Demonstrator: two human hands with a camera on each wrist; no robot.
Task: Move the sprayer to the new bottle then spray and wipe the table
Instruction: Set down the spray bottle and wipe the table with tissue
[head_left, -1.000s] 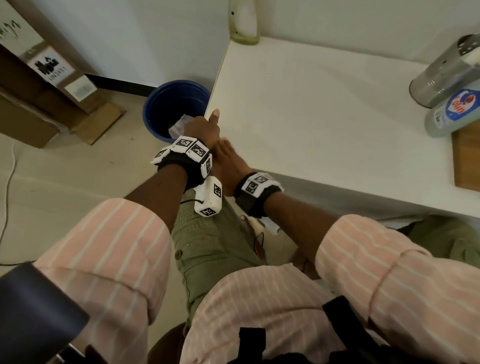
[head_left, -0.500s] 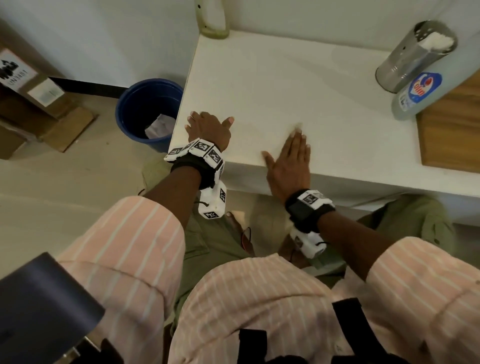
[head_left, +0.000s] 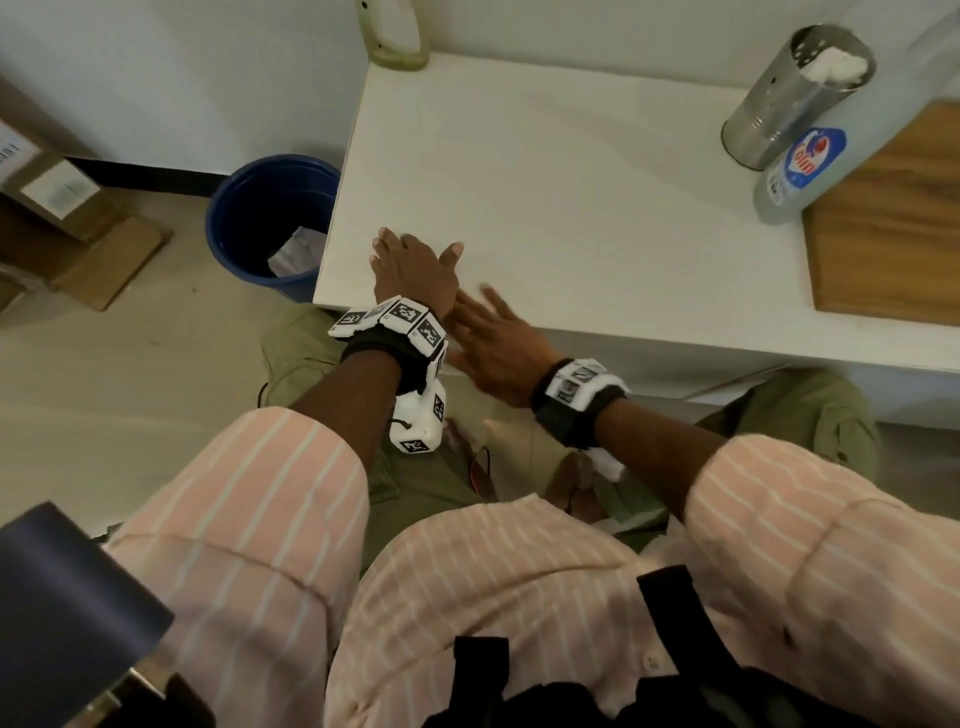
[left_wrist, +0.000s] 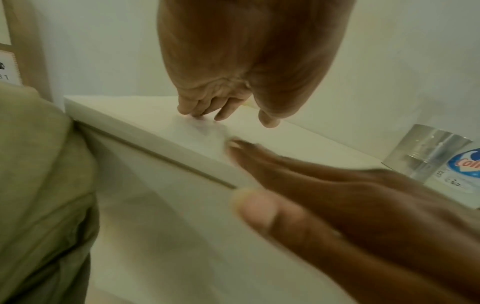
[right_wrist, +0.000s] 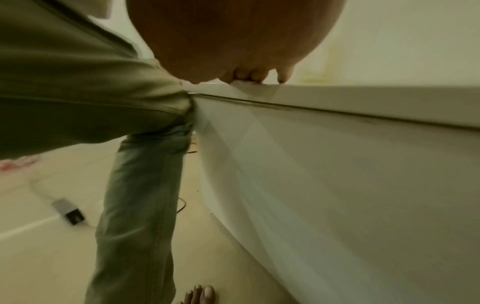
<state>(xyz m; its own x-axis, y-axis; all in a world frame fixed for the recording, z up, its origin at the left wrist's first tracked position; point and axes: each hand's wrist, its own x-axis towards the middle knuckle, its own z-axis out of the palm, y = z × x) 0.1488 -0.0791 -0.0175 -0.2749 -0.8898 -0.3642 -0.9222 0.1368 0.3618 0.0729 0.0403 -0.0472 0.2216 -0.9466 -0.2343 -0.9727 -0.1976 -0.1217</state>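
In the head view the left hand (head_left: 410, 270) lies flat near the table's (head_left: 571, 197) lower-left corner, fingers spread and straight, holding nothing. The right hand (head_left: 493, 348) sits just beside it at the table's front edge, smeared by motion; its fingers look extended and it seems to hold nothing, though whether a cloth lies under either palm cannot be told.

At the upper right a clear bottle (head_left: 810, 161) with a blue label leans beside a steel cup (head_left: 784, 98); the bottle's top runs out of frame, so no sprayer can be made out there. A wooden board (head_left: 893, 228) is cut off at the right edge. At the top centre a pale green bottle (head_left: 395, 36) shows only its base. A blue bin (head_left: 260, 218) stands on the floor left of the table, paper inside.

In the left wrist view the left hand's fingertips (left_wrist: 197, 111) touch the tabletop; the right hand (left_wrist: 350, 201) crosses the lower right, blurred. The right wrist view shows mostly the table's side panel, with the fingertips (right_wrist: 246, 79) on its top edge, palm hidden.
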